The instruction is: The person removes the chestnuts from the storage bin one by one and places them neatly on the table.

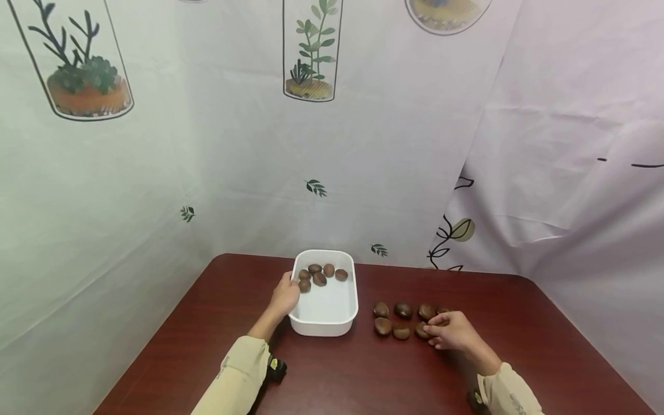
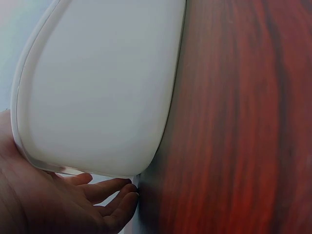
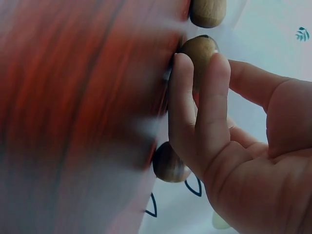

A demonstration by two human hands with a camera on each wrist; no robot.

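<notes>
A white rectangular plastic container (image 1: 324,300) holds several brown chestnuts (image 1: 319,279) toward its far end. My left hand (image 1: 285,295) grips its left side, the thumb over the rim. Against the container's outer wall (image 2: 92,92), the fingers (image 2: 119,207) of that hand lie low, beside the tabletop. To the right, loose chestnuts (image 1: 383,326) lie in two rough rows. At the right end of the nearer row, my right hand (image 1: 453,331) pinches a chestnut (image 3: 199,61) between thumb and fingers, partly covering it. Another chestnut (image 3: 169,163) shows beside those fingers in the right wrist view.
The dark red wooden table (image 1: 353,374) has rounded far corners. Behind it hangs a pale cloth (image 1: 249,173) printed with plants, close to the far edge. Both forearms wear cream sleeves (image 1: 233,372) with dark straps at the wrists.
</notes>
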